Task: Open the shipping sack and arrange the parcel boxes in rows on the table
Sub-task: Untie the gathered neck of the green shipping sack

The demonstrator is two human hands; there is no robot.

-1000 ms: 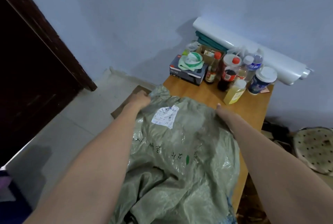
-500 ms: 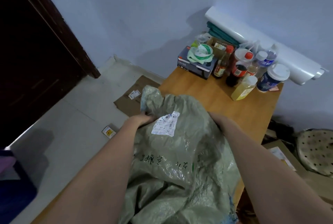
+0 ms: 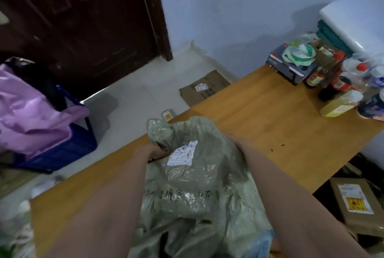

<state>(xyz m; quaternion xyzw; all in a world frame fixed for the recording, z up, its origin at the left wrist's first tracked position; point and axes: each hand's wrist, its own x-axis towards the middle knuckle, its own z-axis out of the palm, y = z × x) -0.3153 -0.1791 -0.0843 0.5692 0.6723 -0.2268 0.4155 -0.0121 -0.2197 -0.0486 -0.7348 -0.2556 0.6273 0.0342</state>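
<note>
Both hands [image 3: 154, 151] clenched (right mostly hidden), arms outstretched.

- A green woven sack [image 3: 199, 185] lies crumpled on the wooden table [image 3: 270, 120] — white label [image 3: 182, 153] facing up.
- The left hand [image 3: 153, 150] clutches the sack's gathered top; the right hand [image 3: 236, 141] presses its far side.
- Bottles [image 3: 336, 85] and a dark box [image 3: 291, 66] crowd the table's far corner.

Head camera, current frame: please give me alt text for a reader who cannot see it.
Two bare hands, left hand and right hand, grip the bunched top of a green woven shipping sack lying on a wooden table. The sack bears a white label; no parcel boxes are out yet. Bottles crowd the table's far corner.
</note>
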